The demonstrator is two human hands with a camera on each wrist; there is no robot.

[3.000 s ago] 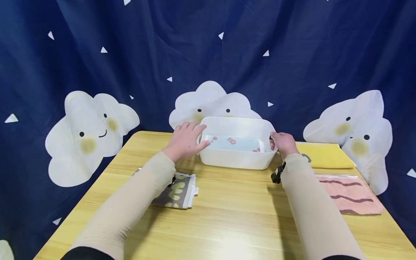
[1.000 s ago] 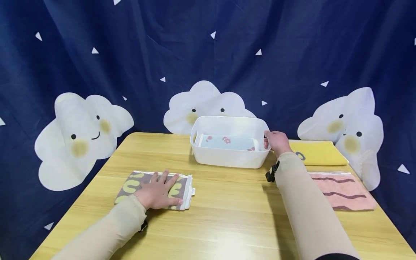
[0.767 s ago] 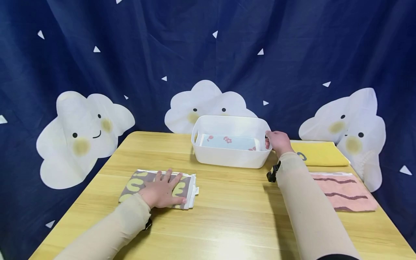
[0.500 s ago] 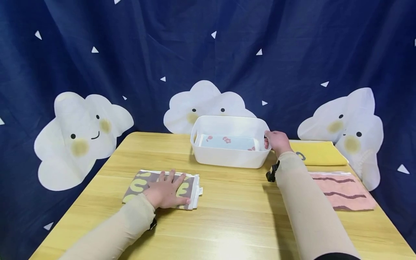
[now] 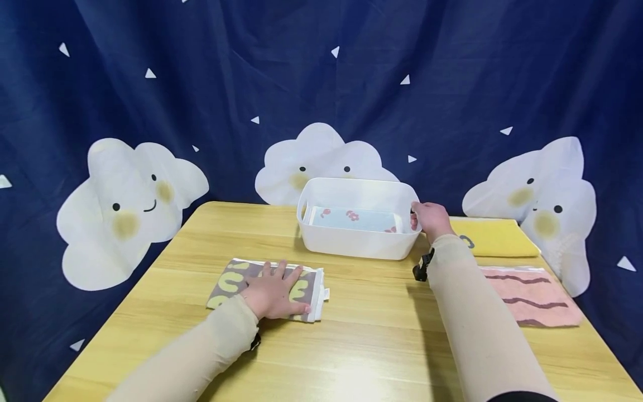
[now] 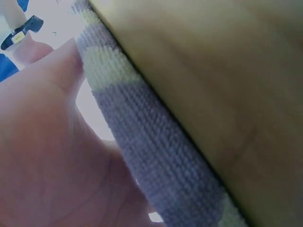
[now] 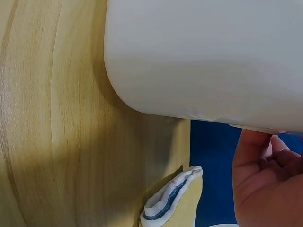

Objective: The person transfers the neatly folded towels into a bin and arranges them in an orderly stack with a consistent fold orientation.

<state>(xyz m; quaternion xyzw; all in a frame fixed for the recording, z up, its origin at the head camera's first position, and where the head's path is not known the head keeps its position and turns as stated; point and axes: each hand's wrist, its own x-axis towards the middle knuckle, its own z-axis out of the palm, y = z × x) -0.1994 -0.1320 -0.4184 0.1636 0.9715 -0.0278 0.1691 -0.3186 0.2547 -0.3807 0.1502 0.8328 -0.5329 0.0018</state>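
While pressing folded grey-yellow terry towel (image 5: 233, 282), with spread-fingered left hand (image 5: 274, 295), gripping oblong white plastic basket (image 5: 356, 244), with right hand (image 5: 432, 219).

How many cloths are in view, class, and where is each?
4: grey patterned cloth under the left hand, blue cloth in the white tub, yellow cloth and pink cloth both right of the tub. More could be hidden beneath the blue one.
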